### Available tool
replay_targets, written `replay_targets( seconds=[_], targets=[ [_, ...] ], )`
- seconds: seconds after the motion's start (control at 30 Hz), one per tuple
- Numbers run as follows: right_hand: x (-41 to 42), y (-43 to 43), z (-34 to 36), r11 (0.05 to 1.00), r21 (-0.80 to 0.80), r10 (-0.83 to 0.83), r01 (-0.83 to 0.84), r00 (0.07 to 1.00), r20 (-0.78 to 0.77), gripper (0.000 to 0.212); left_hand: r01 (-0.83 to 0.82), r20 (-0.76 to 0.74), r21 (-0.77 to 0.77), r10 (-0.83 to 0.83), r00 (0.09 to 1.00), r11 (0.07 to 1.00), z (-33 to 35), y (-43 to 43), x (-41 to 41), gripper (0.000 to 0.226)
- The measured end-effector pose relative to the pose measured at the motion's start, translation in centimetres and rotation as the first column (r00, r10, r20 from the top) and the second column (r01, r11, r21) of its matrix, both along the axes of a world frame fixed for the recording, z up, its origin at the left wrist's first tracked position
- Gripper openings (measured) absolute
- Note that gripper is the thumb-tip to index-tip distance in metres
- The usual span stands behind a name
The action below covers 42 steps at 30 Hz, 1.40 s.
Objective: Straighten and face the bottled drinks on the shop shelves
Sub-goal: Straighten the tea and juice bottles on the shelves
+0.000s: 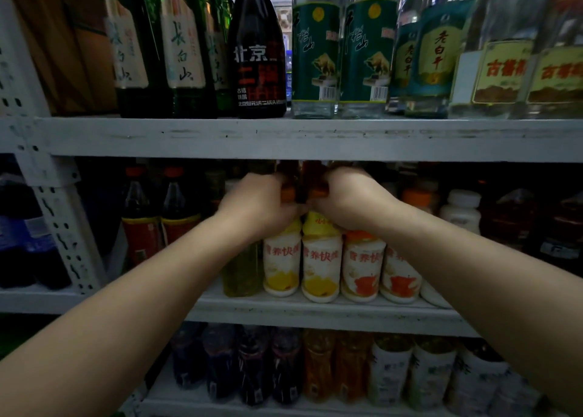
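Left hand (pixel 257 207) and right hand (pixel 348 200) are each curled round one of two upright brown bottles (pixel 315 177), held side by side, dead ahead behind the milk drinks (pixel 321 259), so equally near tbh.

Two dark amber bottles (pixel 288 172) stand side by side, almost touching, deep on the middle shelf (pixel 315 314), one in my left hand (pixel 257 203), one in my right hand (pixel 348 196), behind the white milk-drink bottles (pixel 321 259).
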State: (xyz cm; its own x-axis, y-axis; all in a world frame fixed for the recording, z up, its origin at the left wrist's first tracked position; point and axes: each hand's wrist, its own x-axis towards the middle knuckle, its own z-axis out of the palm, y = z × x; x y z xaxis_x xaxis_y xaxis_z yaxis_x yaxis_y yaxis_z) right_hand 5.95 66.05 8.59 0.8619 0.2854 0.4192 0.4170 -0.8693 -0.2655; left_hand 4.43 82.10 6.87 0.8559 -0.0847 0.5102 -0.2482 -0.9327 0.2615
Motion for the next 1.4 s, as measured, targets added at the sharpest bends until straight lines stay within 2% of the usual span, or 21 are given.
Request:
replay_targets(
  seconds=[0.13, 0.47, 0.6, 0.67, 0.73, 0.8, 0.87, 0.9, 0.97, 1.03, 1.17, 1.27, 1.4],
  targets=[
    [-0.1, 0.3, -0.2, 0.998, -0.024, -0.060, 0.060, 0.998, 0.020, 0.036, 0.037, 0.053, -0.003, -0.036, 0.998, 0.999, -1.3, 0.0, 0.6, 0.029],
    [0.1, 0.7, -1.0, 0.992, 0.042, -0.122, 0.119, 0.991, 0.053, 0.032, 0.124, 0.128, 0.035, -0.128, 0.983, 0.992, -1.1, 1.2, 0.8, 0.024],
    [-0.1, 0.0, -1.3, 0.997, 0.040, -0.076, 0.073, 0.994, 0.073, 0.032, 0.163, 0.193, -0.067, -0.148, 0.970, 0.984, -2.3, 1.5, 0.5, 0.032],
    [-0.5, -0.2, -1.5, 0.998, 0.023, -0.068, 0.065, 0.989, 0.133, 0.029, 0.128, 0.225, -0.104, -0.102, 0.969, 0.986, -3.0, 1.6, 0.1, 0.039],
    [-1.3, -0.2, -1.7, 0.996, -0.015, -0.075, 0.083, 0.953, 0.292, 0.027, 0.090, 0.261, -0.147, -0.049, 0.964, 0.985, -3.9, 1.7, -0.9, 0.047],
    [-2.3, 0.1, -1.9, 0.997, -0.061, -0.010, 0.043, 0.888, 0.460, 0.023, 0.061, 0.331, -0.225, 0.017, 0.944, 0.973, -5.7, 2.1, -2.5, 0.051],
    [-3.1, 0.8, -2.0, 0.989, -0.099, 0.146, -0.110, 0.828, 0.541, 0.020, 0.001, 0.409, -0.330, 0.142, 0.902, 0.944, -8.4, 3.2, -4.1, 0.045],
    [-3.2, 1.2, -2.0, 0.973, -0.115, 0.229, -0.199, 0.799, 0.555, 0.020, -0.045, 0.400, -0.403, 0.220, 0.890, 0.914, -9.9, 3.8, -4.8, 0.042],
    [-2.9, 2.5, -2.1, 0.935, -0.142, 0.346, -0.325, 0.750, 0.564, 0.022, -0.142, 0.263, -0.579, 0.348, 0.900, 0.803, -12.2, 4.4, -5.3, 0.047],
    [-2.0, 4.3, -2.3, 0.915, -0.175, 0.400, -0.364, 0.754, 0.522, 0.029, -0.214, 0.126, -0.657, 0.385, 0.914, 0.723, -14.0, 4.3, -4.8, 0.062],
    [0.0, 8.0, -2.2, 0.916, -0.247, 0.380, -0.315, 0.880, 0.286, 0.054, -0.206, 0.024, -0.714, 0.317, 0.948, 0.669, -15.1, 3.6, -3.1, 0.086],
    [1.2, 9.9, -1.6, 0.925, -0.190, 0.354, -0.329, 0.928, 0.116, 0.050, -0.185, -0.014, -0.725, 0.255, 0.967, 0.663, -15.6, 4.0, -2.1, 0.089],
    [1.8, 11.5, -0.4, 0.959, -0.142, 0.245, -0.246, 0.969, -0.021, 0.034, -0.139, -0.042, -0.677, 0.151, 0.988, 0.722, -15.9, 5.4, -1.7, 0.077]
  ],
)
